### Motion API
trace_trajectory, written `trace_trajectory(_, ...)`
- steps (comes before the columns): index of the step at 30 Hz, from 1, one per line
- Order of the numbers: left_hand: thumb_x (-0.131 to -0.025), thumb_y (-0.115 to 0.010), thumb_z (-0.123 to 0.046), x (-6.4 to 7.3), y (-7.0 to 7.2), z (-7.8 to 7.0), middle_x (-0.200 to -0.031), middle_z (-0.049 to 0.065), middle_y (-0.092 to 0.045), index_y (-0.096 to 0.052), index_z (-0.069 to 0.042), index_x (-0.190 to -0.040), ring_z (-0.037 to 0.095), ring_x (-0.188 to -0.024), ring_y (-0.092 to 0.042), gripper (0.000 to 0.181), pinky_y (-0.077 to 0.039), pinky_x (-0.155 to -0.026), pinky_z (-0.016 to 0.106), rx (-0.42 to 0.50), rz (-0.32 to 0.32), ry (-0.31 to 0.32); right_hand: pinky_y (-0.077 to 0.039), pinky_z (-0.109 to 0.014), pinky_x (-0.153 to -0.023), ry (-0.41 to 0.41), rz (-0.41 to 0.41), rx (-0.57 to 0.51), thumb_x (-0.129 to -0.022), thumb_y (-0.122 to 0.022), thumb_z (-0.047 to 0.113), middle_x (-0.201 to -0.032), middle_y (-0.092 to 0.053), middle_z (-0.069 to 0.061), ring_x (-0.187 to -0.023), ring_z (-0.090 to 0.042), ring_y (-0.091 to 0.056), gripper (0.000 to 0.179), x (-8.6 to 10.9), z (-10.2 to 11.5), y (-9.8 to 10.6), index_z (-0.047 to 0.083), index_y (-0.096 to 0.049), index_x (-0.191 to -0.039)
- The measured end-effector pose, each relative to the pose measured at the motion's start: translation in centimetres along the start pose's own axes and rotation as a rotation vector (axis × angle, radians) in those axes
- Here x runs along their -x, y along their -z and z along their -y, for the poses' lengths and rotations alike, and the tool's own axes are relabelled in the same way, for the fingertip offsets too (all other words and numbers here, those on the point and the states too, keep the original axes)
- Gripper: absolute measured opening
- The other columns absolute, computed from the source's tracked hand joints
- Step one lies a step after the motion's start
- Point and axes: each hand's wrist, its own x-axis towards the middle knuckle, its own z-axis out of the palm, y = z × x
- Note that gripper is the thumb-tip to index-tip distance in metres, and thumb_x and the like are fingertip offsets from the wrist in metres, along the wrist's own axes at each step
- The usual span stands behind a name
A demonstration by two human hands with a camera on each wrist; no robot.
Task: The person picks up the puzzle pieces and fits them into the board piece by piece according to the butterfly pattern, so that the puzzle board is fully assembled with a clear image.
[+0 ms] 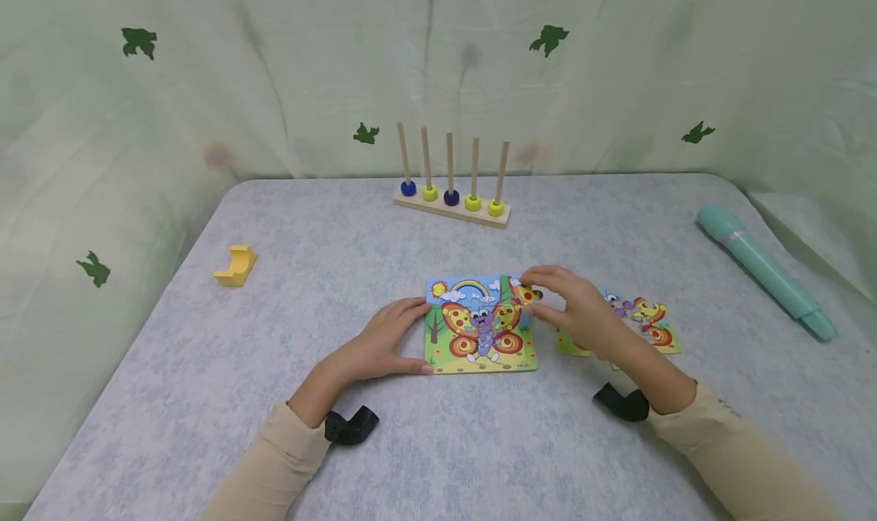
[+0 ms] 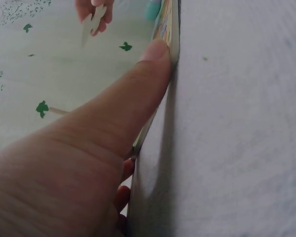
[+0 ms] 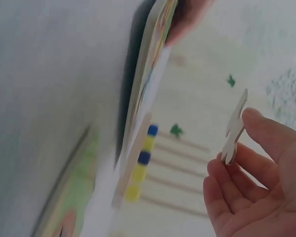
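A square butterfly jigsaw puzzle [image 1: 482, 353] lies on the table in the head view. My left hand [image 1: 380, 342] rests along its left side, thumb at the near corner and fingertips farther up the edge. In the left wrist view the thumb [image 2: 133, 86] lies against the board's rim. My right hand [image 1: 582, 311] pinches a wooden puzzle piece [image 1: 526, 292] over the board's far right corner. Seen edge-on in the right wrist view, the piece [image 3: 235, 129] is between the thumb and fingers. Partly behind the right hand lies a second butterfly picture [image 1: 661, 334] in pieces.
A wooden peg stand [image 1: 452, 210] with blue and yellow beads stands at the back. A yellow curved block [image 1: 236, 266] lies on the left, a teal wand-shaped thing [image 1: 763, 270] on the right. Pale curtain [image 1: 329, 64] surrounds the table's back and sides.
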Motion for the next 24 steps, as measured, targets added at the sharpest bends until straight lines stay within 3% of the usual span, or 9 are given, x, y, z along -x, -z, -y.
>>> trace_trajectory(4,-0.070,-0.067,-0.056,0.0,0.1,-0.1,-0.146,0.008,-0.020,-0.027,-0.008,-0.141,0.028,-0.132,-0.014,0.095,-0.013,-0.104,0.048,0.006,-0.005,-0.004,-0.045,-0.035,-0.084,0.028,0.034,-0.026,-0.078,-0.070,0.011,-0.115,-0.055,-0.008,-0.106,-0.021,-0.052,0.038,-0.9,1.1,-2.0,0.000,-0.060,-0.113)
trace_trajectory(9,-0.070,-0.068,-0.055,0.0,0.0,0.0,-0.147,0.007,-0.016,-0.027,-0.008,-0.141,0.027,-0.133,-0.012,0.095,-0.012,-0.104,0.048,0.019,-0.007,-0.005,-0.045,-0.034,-0.085,-0.015,0.109,-0.045,-0.080,-0.068,0.015,-0.115,-0.056,-0.008,-0.108,-0.022,-0.051,0.034,-1.7,1.7,-4.2,0.001,-0.062,-0.111)
trace_trajectory(16,-0.070,-0.066,-0.058,-0.1,-0.2,0.3,-0.147,0.003,-0.018,-0.026,-0.011,-0.142,0.026,-0.133,-0.011,0.095,-0.011,-0.104,0.047,0.012,0.004,0.017,-0.044,-0.030,-0.085,-0.077,0.196,-0.069,-0.083,-0.065,0.020,-0.114,-0.056,-0.004,-0.105,-0.016,-0.051,0.033,-2.4,1.1,-6.7,0.004,-0.062,-0.112)
trace_trajectory(24,-0.068,-0.064,-0.062,-0.2,-0.3,0.6,-0.147,0.003,-0.019,-0.028,-0.010,-0.141,0.026,-0.132,-0.013,0.096,-0.012,-0.104,0.047,-0.006,-0.015,-0.011,-0.043,-0.032,-0.087,-0.096,0.220,-0.024,-0.083,-0.066,0.021,-0.119,-0.055,-0.007,-0.109,-0.019,-0.050,0.038,-2.9,1.0,-8.3,0.006,-0.060,-0.117)
